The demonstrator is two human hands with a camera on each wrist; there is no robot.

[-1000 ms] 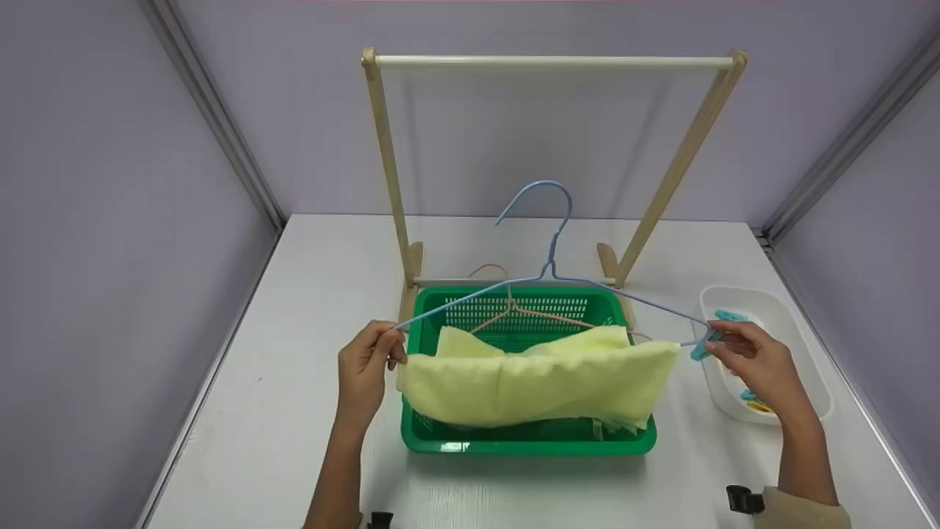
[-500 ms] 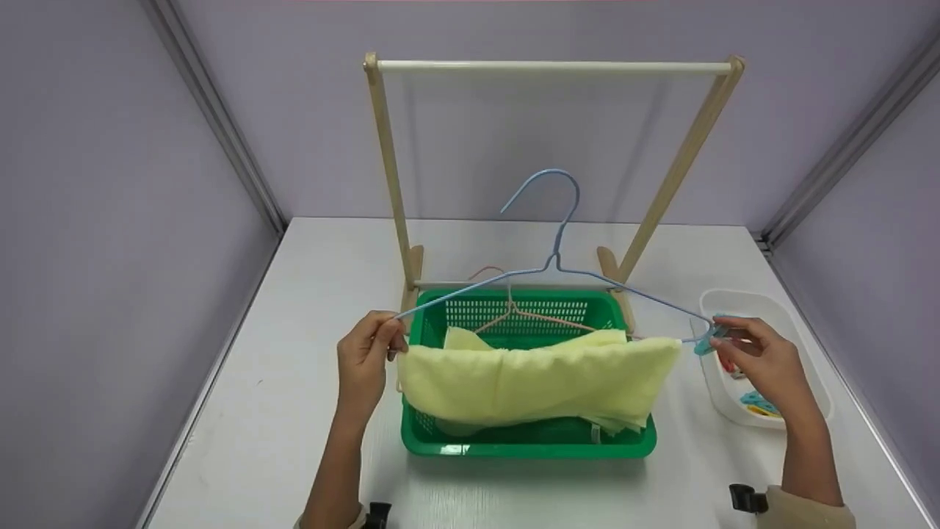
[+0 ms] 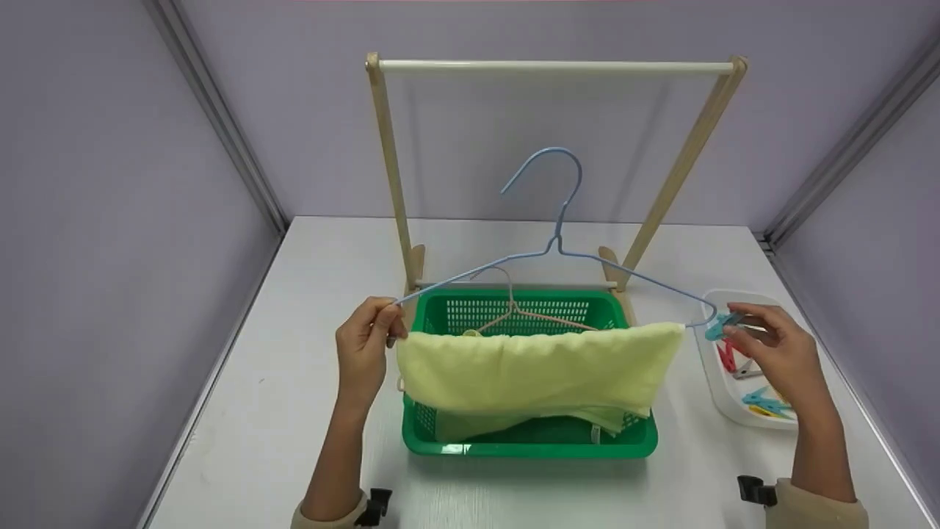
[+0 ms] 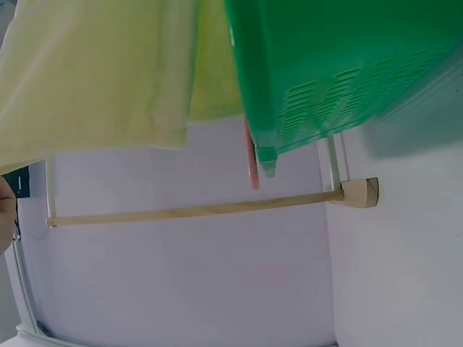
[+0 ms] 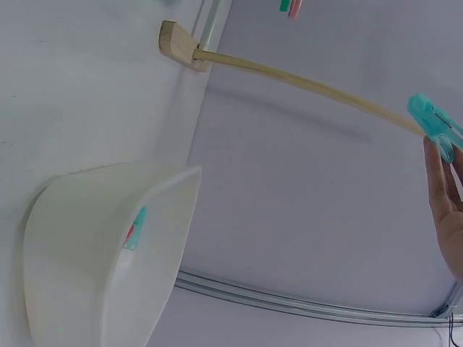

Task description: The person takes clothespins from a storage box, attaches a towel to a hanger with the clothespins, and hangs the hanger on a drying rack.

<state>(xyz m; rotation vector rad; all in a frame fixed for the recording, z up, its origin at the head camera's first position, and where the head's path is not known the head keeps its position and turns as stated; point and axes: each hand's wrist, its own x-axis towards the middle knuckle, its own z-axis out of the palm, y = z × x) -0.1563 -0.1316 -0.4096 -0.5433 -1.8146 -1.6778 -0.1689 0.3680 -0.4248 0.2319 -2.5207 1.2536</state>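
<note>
Against pale lilac walls (image 3: 558,117) across the upper frame, working over a white surface (image 3: 279,411) and facing a wooden rack (image 3: 682,165) with a white rail (image 3: 558,67) at upper centre. Holding a blue hanger (image 3: 561,218) across the middle of the frame, hook upward, and showing a yellow cloth (image 3: 536,371) draped over its lower bar, at lower centre, partly hiding a green basket (image 3: 529,450) containing a pink hanger (image 3: 512,300). Pinching the blue hanger's left end with the left hand (image 3: 365,342), close beside the cloth's edge. Pinching a turquoise clothespin (image 5: 430,119) with the right hand (image 3: 784,345), right of centre, just beside the blue hanger's right end; not being able to tell contact from a narrow gap there. Passing that hand above a white tray (image 5: 79,246) of loose clothespins (image 3: 765,402) at lower right. Judging by this pose, probably working on fastening cloth to hanger, not yet on hanging it from the rail. Next, probably needing to line up the clothespin with the cloth's right corner, squeeze its handles and seat it over fabric and bar together, while steadying the left end against sliding.
</note>
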